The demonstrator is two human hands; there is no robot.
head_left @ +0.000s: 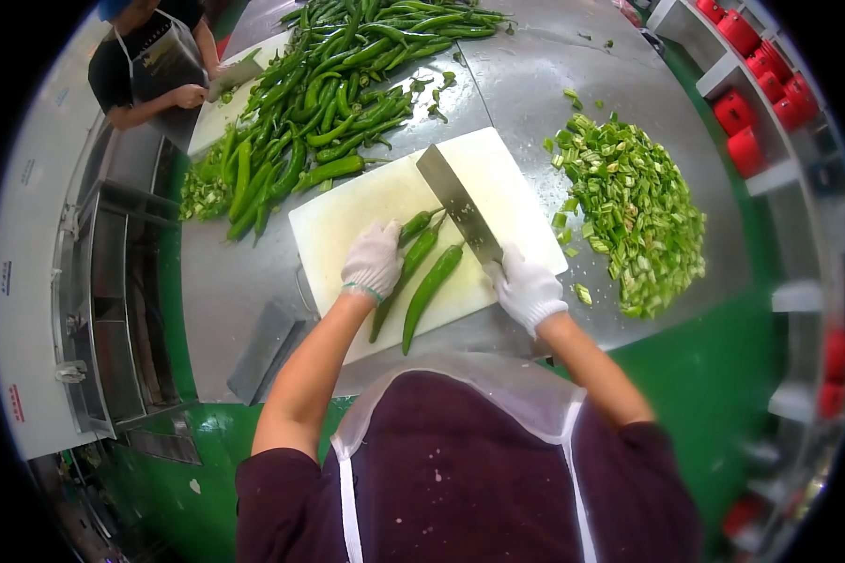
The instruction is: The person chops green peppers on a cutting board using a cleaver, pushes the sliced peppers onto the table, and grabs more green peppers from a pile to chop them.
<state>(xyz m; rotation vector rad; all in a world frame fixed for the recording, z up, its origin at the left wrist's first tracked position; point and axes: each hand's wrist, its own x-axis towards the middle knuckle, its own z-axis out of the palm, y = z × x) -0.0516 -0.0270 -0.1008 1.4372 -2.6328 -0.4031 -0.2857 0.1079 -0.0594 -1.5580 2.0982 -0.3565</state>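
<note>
On the white cutting board (347, 220) lie a few long green chili peppers (432, 289), side by side with their stems toward the knife. My left hand (376, 258), in a white glove, is closed over the upper ends of the left peppers; its fingertips are partly hidden. In my gloved right hand (526, 289) is the handle of a cleaver (457, 202). Its broad blade slants up and left across the board, next to the pepper stems.
A large heap of whole green peppers (347, 75) covers the metal table's far left. Chopped peppers (634, 211) are piled at the right. Across the table a co-worker (155, 66) holds a knife over another board (207, 127). A grey block (268, 347) lies near the front-left edge.
</note>
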